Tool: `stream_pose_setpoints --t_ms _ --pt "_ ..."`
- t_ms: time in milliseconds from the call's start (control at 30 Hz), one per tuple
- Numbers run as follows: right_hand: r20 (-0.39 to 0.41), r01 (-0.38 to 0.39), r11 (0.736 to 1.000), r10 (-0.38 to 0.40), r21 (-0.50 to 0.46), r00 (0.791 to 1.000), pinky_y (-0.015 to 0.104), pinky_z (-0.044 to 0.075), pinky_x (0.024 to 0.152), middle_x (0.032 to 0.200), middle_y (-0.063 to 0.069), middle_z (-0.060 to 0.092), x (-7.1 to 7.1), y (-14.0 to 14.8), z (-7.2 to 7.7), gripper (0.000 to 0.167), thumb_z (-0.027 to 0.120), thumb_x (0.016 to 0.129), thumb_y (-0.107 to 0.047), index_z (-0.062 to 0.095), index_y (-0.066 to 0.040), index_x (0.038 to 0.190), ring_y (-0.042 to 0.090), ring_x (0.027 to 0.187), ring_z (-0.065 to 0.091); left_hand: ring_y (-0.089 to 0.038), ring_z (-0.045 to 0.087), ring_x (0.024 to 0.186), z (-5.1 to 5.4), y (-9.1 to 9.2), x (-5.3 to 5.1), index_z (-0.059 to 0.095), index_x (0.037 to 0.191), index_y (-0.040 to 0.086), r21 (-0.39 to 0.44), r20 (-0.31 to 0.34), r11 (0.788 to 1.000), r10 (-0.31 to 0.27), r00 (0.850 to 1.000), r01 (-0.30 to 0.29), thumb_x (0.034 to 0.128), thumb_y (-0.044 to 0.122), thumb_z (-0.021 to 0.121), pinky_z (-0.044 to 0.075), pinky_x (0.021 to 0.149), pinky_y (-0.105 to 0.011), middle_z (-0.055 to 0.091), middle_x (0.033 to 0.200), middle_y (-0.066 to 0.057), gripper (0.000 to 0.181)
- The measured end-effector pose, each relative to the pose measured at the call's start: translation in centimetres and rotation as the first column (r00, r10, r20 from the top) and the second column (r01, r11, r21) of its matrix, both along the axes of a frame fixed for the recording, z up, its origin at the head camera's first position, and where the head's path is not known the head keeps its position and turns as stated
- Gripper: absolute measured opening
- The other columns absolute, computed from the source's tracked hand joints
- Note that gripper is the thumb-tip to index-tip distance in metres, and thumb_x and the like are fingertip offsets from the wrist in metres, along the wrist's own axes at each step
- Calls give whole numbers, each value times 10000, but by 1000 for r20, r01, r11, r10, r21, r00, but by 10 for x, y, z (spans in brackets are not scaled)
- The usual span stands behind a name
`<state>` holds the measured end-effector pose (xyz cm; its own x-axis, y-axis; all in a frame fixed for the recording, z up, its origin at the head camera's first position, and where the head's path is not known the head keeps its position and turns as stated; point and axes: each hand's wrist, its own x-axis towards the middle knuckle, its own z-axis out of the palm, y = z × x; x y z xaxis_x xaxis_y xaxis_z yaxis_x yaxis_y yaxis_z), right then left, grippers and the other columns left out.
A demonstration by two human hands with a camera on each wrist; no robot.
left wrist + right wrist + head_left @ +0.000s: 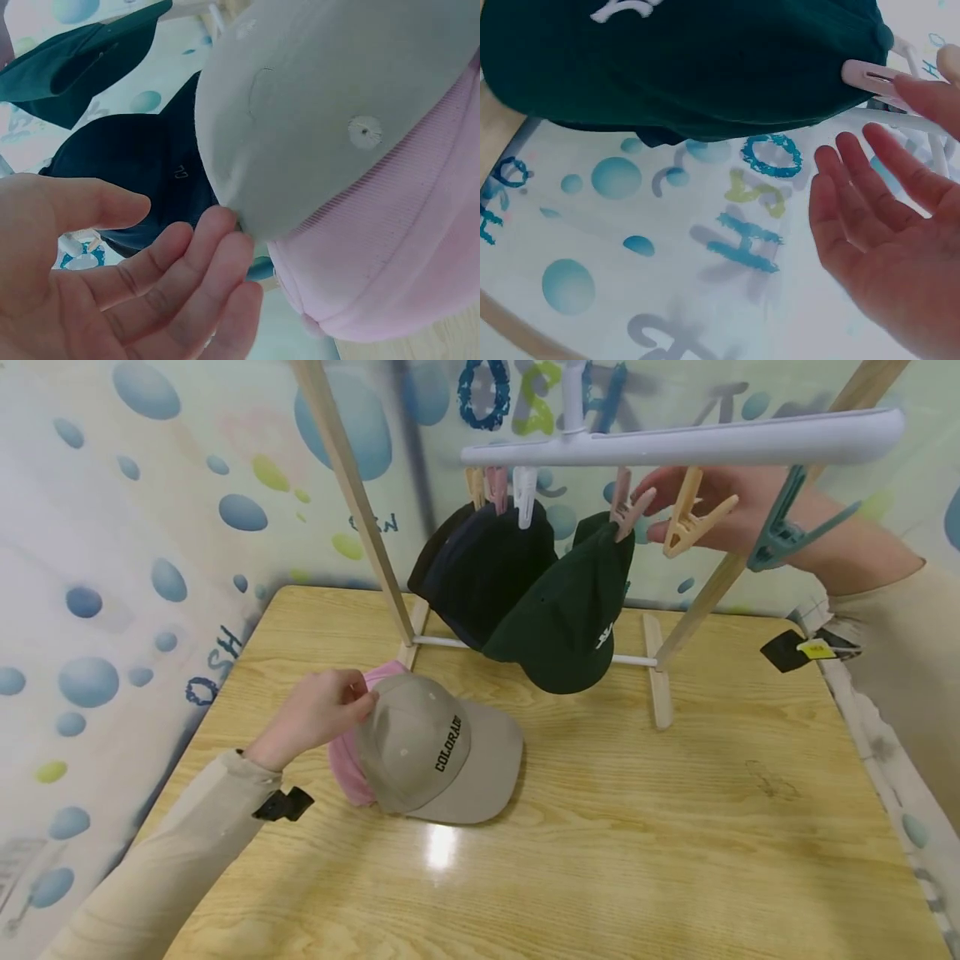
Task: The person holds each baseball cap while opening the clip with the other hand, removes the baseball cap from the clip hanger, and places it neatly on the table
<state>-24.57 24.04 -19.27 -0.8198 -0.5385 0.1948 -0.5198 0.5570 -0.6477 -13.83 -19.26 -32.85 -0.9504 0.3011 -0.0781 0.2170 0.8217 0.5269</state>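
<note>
A beige cap (412,735) lettered COLORADO lies over a pink cap (348,768) on the table. My left hand (315,714) is at the crown of the beige cap; in the left wrist view its fingers are loosely bent, fingertips at the cap's edge, with the thumb apart. From a white hanger bar (675,446) a dark green cap (562,618) hangs by a pale pink clothespin (866,76). Beside that clothespin is my right hand (889,210), fingers spread, thumb overlapping the clip's end. Whether the thumb touches it, I cannot tell.
Dark caps (491,568) hang left of the green one from yellow, pink and white clothespins. An orange clothespin (693,518) and a teal clothespin (787,531) dangle at the right. Wooden posts (360,502) of the rack stand on the table (600,860).
</note>
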Motion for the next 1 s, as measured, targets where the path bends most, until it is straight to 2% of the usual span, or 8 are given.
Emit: stream_pose_setpoints --t_ms 33,167,233,267,567,767,900,1000 --pt "76 -29 995 36 -96 996 196 425 722 1038 27 646 -2 -3 1 355 649 893 29 589 -14 1241 91 884 573 -152 456 528 0 0 0 630 854 -1 7 0 1000 1 1000 -1 938 146 572 392 484 -315 535 628 -24 179" --pt "228 -73 961 136 -268 964 261 418 782 1082 38 635 -5 -17 5 273 612 916 34 637 -62 1171 205 965 545 -176 516 596 1 1 -3 629 886 5 24 -17 1000 8 1000 -8 935 135 579 437 542 -331 601 721 -58 149" --pt "232 -81 960 145 -267 962 271 410 797 1094 48 628 -4 -22 5 199 629 916 3 653 -45 1107 221 960 539 -195 554 649 1 3 -5 630 904 9 34 -34 999 6 999 -5 935 137 585 461 582 -353 632 785 -81 139" --pt "192 -88 973 130 -211 973 257 401 786 1094 39 628 -3 -24 6 200 658 895 4 657 -43 1089 211 943 540 -207 571 679 2 4 -6 631 912 11 36 -46 999 3 999 -1 934 139 588 471 607 -366 644 814 -92 136" --pt "197 -158 950 215 -268 957 242 399 712 1058 100 623 3 -36 7 192 654 911 -48 637 -23 1100 215 817 510 -311 640 917 12 21 -16 623 1006 20 67 -79 997 -39 996 44 924 144 594 501 782 -478 674 987 -140 151" --pt "266 -122 941 212 -316 940 255 424 759 1072 136 612 6 -42 7 237 633 918 -31 595 6 1150 261 846 549 -332 616 1018 17 37 -25 580 1125 6 127 -71 989 -66 995 75 875 102 643 491 852 -466 633 1124 -167 276" --pt "254 -87 956 161 -280 954 268 416 765 1043 120 636 9 -48 8 232 644 907 -32 602 5 1132 268 855 576 -297 611 1053 22 51 -30 564 1166 26 147 -80 986 -67 994 79 854 131 698 493 863 -432 619 1168 -134 355" --pt "280 -50 955 135 -292 950 262 416 723 1003 108 649 9 -52 9 197 659 888 -18 618 6 1079 250 814 587 -289 600 1072 26 61 -32 549 1185 30 176 -98 979 -88 991 104 853 145 712 480 878 -427 602 1193 -121 387"
